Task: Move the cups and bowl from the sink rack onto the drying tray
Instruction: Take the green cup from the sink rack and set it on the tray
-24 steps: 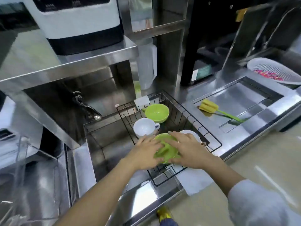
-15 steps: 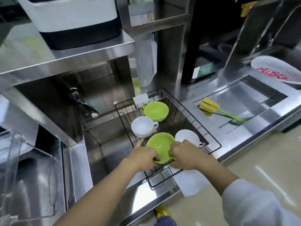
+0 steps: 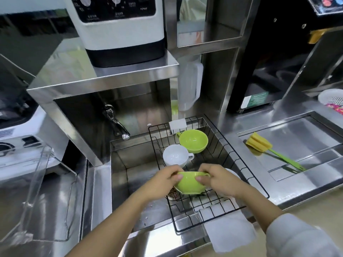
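Green cup (image 3: 188,184) sits pinched at its rim between left hand (image 3: 164,179) and right hand (image 3: 216,179), raised just above the black sink rack (image 3: 246,171), so the lift looks underway and next comes a level carry right to the drying tray (image 3: 300,130).

Two bare hands in view: left hand (image 3: 163,179), right hand (image 3: 217,179). No gloves, rings, watch or bands visible. Left forearm (image 3: 115,219) uncovered along its full visible length. Right forearm bare from the wrist up to a pale grey sleeve (image 3: 297,236), loose and softly creased, cuff pushed back partway along the arm.
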Motion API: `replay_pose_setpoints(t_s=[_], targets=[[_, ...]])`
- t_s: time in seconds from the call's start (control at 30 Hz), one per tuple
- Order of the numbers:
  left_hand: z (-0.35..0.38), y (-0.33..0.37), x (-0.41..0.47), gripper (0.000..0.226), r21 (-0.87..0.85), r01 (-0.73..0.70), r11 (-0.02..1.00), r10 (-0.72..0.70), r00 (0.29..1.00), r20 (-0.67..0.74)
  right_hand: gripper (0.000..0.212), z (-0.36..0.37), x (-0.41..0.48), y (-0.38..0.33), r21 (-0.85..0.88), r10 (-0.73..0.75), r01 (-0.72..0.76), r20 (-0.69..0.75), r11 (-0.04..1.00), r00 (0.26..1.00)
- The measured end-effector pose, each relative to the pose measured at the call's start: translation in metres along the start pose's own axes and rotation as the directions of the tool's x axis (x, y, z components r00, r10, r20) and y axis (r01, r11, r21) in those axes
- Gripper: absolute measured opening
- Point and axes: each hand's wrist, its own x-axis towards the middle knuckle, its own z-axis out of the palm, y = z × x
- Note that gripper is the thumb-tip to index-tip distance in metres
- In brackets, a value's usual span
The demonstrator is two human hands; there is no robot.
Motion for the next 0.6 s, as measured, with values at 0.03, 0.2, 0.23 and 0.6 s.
replay_pose_setpoints(t_s=[0.03,0.2,0.23,0.6], targets=[[-0.003,0.004,0.000,0.023,-0.074,0.009,0.997,-0.013,0.999,-0.052,0.022,-0.002,0.002,-0.003,0.103,-0.021,0.023,-0.022,0.994,1.000],[-0.024,0.038,-0.005,0.024,-0.263,-0.069,0.962,-0.007,0.960,-0.279,0.024,-0.018,0.016,-0.036,0.338,-0.131,0.159,-0.105,0.928,0.986],[-0.030,0.042,-0.009,0.024,-0.237,-0.092,0.967,0.017,0.953,-0.302,0.028,-0.021,0.020,-0.044,0.352,-0.152,0.186,-0.121,0.917,0.981],[-0.087,0.056,-0.070,0.032,-0.522,-0.251,0.815,-0.206,0.718,-0.665,0.036,-0.008,0.044,-0.149,0.452,-0.400,0.482,-0.271,0.750,0.876]])
